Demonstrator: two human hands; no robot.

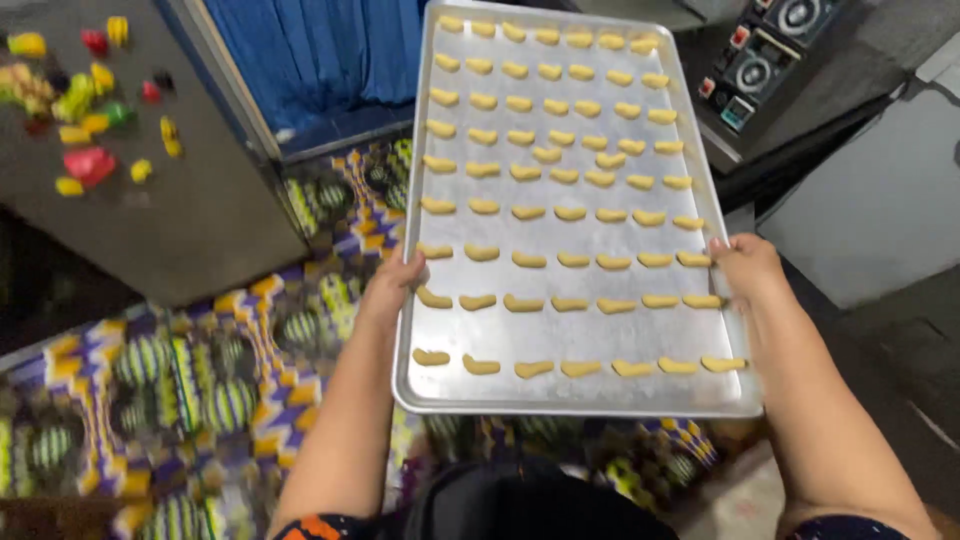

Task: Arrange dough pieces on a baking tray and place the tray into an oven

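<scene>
A person carries a large metal baking tray (pixel 580 395) w/ both hands, held level over a patterned floor covering (pixel 200 370). The left hand (pixel 393 280) is closed on the tray's left rim, thumb over the edge and fingers hidden beneath; the right hand (pixel 745 268) is clamped the same way on the right rim, thumb on top beside the nearest dough piece. Both grips sit near the tray's near end, opposite each other, which appears to balance the long sheet and keep it flat. Rows of small crescent-shaped dough pieces (pixel 565 215) cover the tray, spaced apart, none touching; a level hold probably keeps them from sliding. Beyond the tray's far right corner stands a dark machine w/ round dials (pixel 760 60). To the tray's far left, a grey table (pixel 180 220) bears scattered bright toy blocks (pixel 85 100). A blue curtain (pixel 310 50) hangs left of the tray's far end.
</scene>
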